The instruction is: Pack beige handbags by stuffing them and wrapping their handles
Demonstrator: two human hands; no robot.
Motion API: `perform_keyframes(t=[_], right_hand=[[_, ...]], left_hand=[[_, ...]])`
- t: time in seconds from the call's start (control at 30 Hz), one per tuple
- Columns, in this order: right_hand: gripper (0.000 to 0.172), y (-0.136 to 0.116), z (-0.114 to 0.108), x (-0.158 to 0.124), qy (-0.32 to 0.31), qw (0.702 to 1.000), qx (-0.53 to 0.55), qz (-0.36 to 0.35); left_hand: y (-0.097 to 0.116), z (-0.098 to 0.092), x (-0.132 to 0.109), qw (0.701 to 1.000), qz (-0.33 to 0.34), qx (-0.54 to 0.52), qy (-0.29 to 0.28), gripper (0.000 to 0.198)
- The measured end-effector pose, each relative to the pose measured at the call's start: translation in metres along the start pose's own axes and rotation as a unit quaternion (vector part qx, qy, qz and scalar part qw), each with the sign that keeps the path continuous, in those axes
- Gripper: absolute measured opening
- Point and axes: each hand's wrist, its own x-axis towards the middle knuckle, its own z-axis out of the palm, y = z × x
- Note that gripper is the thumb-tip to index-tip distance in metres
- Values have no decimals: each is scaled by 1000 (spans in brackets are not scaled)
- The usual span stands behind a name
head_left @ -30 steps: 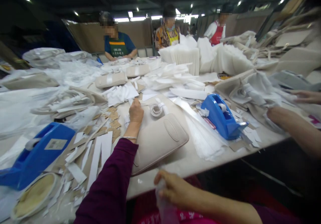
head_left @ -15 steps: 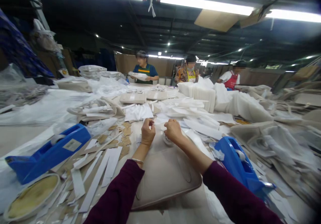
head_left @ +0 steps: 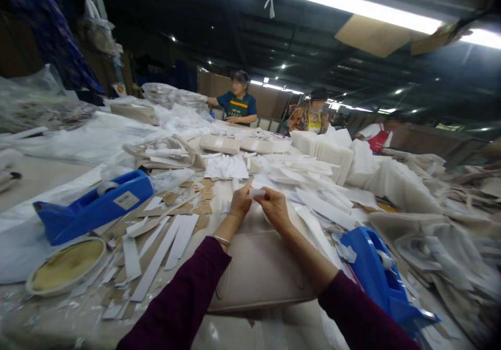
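Observation:
A beige handbag [head_left: 262,269] lies flat before me, its thin strap loops showing on its face. Over its far end my left hand [head_left: 239,205] and my right hand [head_left: 275,207] come close together, fingers pinched. Between the fingertips is a small whitish strip [head_left: 257,192], paper or tape; I cannot make out which. Both hands are closed on it. My forearms cross over the bag's sides and hide part of it.
Blue tape dispensers stand left [head_left: 94,203] and right [head_left: 378,277]. Paper strips [head_left: 160,256] and a round yellowish dish [head_left: 66,265] lie at left. White foam sheets [head_left: 321,149] are stacked ahead. Co-workers [head_left: 238,102] stand across the table.
My hands have come together, and a small whitish strip now shows between their fingertips. The view has turned left. The co-worker opposite no longer holds the white bundle.

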Motion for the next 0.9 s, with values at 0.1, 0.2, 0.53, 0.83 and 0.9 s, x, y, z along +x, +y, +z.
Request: perform_keyframes(t=[0.1,0.2,0.53,0.83,0.9], right_hand=[[22,-3,-6,-30,17,996,-15,-90],[29,0,-9,-54,-8,980,-91,-177],[28,-7,-20,-104,-7,930,-127,-344],[22,-14,-21,-144,-27,931,-97,-351],[22,-12,-20,-150,-43,933,-97,-344]], left_hand=[[1,2,0,994,-6,51,-96,14],[4,5,-1,981,-22,107,-163,19],[10,20,-2,945,-18,217,-245,34],[8,22,-2,941,7,230,-247,37],[8,23,-2,943,9,228,-243,36]])
